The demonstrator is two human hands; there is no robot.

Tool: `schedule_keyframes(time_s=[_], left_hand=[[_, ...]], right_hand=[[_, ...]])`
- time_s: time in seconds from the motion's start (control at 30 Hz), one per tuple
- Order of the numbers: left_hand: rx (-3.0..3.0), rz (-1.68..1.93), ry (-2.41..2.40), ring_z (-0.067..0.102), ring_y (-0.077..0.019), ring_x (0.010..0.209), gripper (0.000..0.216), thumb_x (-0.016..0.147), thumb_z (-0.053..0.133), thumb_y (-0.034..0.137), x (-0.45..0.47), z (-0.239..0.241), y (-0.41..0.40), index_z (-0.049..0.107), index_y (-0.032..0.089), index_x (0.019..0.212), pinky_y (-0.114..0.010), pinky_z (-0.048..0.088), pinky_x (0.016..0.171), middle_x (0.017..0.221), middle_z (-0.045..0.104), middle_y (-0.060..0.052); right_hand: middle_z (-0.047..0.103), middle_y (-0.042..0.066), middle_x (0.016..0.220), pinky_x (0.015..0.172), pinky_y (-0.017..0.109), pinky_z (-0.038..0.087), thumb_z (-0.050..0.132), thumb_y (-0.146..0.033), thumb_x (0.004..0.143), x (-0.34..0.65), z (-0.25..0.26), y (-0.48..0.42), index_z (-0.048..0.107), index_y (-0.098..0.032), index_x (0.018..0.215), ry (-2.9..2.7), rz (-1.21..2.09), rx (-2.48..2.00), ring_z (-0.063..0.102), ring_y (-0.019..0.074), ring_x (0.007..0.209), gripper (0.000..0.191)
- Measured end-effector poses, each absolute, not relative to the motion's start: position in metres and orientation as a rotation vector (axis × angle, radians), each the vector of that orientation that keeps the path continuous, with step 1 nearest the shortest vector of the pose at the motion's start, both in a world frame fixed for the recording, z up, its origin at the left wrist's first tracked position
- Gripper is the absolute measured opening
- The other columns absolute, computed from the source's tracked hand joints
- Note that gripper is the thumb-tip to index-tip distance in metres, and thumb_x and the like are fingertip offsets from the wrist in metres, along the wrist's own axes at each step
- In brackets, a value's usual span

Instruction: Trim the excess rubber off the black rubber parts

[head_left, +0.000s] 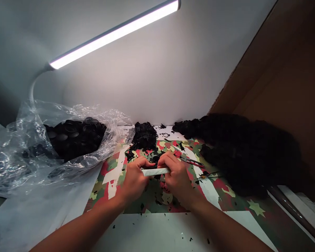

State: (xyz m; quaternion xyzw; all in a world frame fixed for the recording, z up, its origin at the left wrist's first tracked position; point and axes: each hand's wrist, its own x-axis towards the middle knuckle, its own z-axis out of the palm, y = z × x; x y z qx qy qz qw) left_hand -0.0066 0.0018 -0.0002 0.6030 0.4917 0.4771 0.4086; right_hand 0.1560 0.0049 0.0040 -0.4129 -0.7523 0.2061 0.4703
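Note:
Both hands meet over the middle of the patterned mat. My left hand (135,177) is closed, with its thumb against a small black rounded piece (154,161). Opposite it, my right hand (175,174) is also closed, its fingers bent at the same piece. A flat white strip (156,172) spans the gap between the two hands, just below the black piece; its ends are hidden by the hands, and I cannot tell what it belongs to. Scissors with red handles (190,160) lie beyond my right hand, and a thin tool with a yellowish part (207,176) lies nearer.
At left, a clear plastic bag (115,131) holds many black round pieces (73,134). A heap of black scraps (145,136) lies behind the hands; a larger dark pile (241,150) fills the right. A lit lamp (115,35) hangs above. Cardboard (286,77) stands right.

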Motion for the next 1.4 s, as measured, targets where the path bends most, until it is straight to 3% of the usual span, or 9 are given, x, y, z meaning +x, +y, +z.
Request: schedule_keyframes(time_s=[0.1,0.2,0.27,0.43,0.6,0.93,1.1,1.27,1.4], left_hand=[[1.539,1.220,1.268,0.049,-0.0134,0.061,0.010,0.068,0.069,0.014,-0.007,0.005,0.000,0.064,0.018,0.060,-0.023,0.035,0.056,0.062,0.057,0.002],[1.488,1.214,1.274,0.047,-0.0130,0.058,0.012,0.070,0.072,0.021,-0.008,0.007,0.001,0.064,0.018,0.062,-0.023,0.034,0.054,0.062,0.055,0.003],[1.511,1.235,1.260,0.047,-0.0133,0.060,0.014,0.070,0.075,0.021,-0.009,0.007,0.001,0.065,0.018,0.061,-0.023,0.034,0.055,0.062,0.054,0.003],[1.514,1.339,1.154,0.049,-0.0142,0.066,0.013,0.072,0.080,0.025,-0.006,0.002,0.000,0.071,0.019,0.065,-0.024,0.038,0.061,0.068,0.053,0.002],[1.412,1.477,1.019,0.054,-0.0166,0.079,0.007,0.072,0.082,0.024,-0.003,-0.004,0.002,0.075,0.021,0.071,-0.027,0.044,0.075,0.078,0.058,-0.001],[1.345,1.420,0.798,0.057,-0.0175,0.078,0.016,0.064,0.088,0.025,-0.007,-0.002,0.001,0.073,0.020,0.066,-0.026,0.048,0.066,0.076,0.059,-0.003],[1.150,1.368,0.751,0.052,-0.0124,0.070,0.027,0.062,0.090,0.036,-0.014,-0.008,0.013,0.074,0.018,0.074,-0.022,0.044,0.062,0.074,0.057,0.000],[1.035,1.367,0.755,0.057,-0.0125,0.075,0.032,0.058,0.093,0.034,-0.014,-0.019,0.023,0.073,0.017,0.075,-0.022,0.045,0.070,0.078,0.062,0.000],[1.057,1.312,0.792,0.058,-0.0133,0.075,0.031,0.056,0.094,0.028,-0.014,-0.021,0.022,0.074,0.017,0.078,-0.022,0.045,0.069,0.078,0.063,0.000]], right_hand=[[0.055,0.002,0.081,0.061,0.027,0.038,0.042,0.003,0.075,0.155,0.005,0.005,0.055,-0.021,0.079,-1.839,0.544,-1.035,0.051,0.0163,0.071,0.027],[0.063,0.002,0.087,0.066,0.027,0.042,0.047,-0.002,0.081,0.156,0.007,0.005,0.063,-0.022,0.091,-1.822,0.691,-1.005,0.057,0.0172,0.077,0.027],[0.064,0.001,0.084,0.067,0.027,0.042,0.049,-0.004,0.081,0.157,0.008,0.005,0.065,-0.022,0.087,-1.805,0.716,-0.999,0.058,0.0171,0.076,0.025],[0.054,-0.002,0.068,0.058,0.026,0.034,0.044,-0.002,0.073,0.153,0.007,0.004,0.052,-0.021,0.069,-1.690,0.666,-1.122,0.049,0.0144,0.063,0.022],[0.045,-0.004,0.064,0.052,0.025,0.028,0.045,-0.016,0.086,0.146,0.013,0.000,0.044,-0.022,0.070,-1.613,0.822,-1.188,0.038,0.0129,0.057,0.017],[0.032,-0.006,0.058,0.047,0.023,0.026,0.042,-0.045,0.091,0.173,-0.008,0.034,0.039,-0.024,0.068,-1.370,0.975,-1.237,0.029,0.0121,0.051,0.032],[0.056,-0.001,0.066,0.052,0.024,0.038,0.072,-0.036,0.073,0.192,-0.004,0.042,0.060,-0.020,0.065,-1.543,0.984,-1.269,0.049,0.0148,0.061,0.022],[0.061,0.002,0.069,0.063,0.030,0.044,0.059,-0.052,0.089,0.176,0.009,0.022,0.071,-0.018,0.074,-1.582,1.016,-1.195,0.056,0.0180,0.067,0.038],[0.057,-0.001,0.066,0.057,0.026,0.037,0.066,-0.052,0.086,0.164,0.015,0.008,0.069,-0.018,0.079,-1.431,1.290,-1.102,0.049,0.0133,0.060,0.035]])
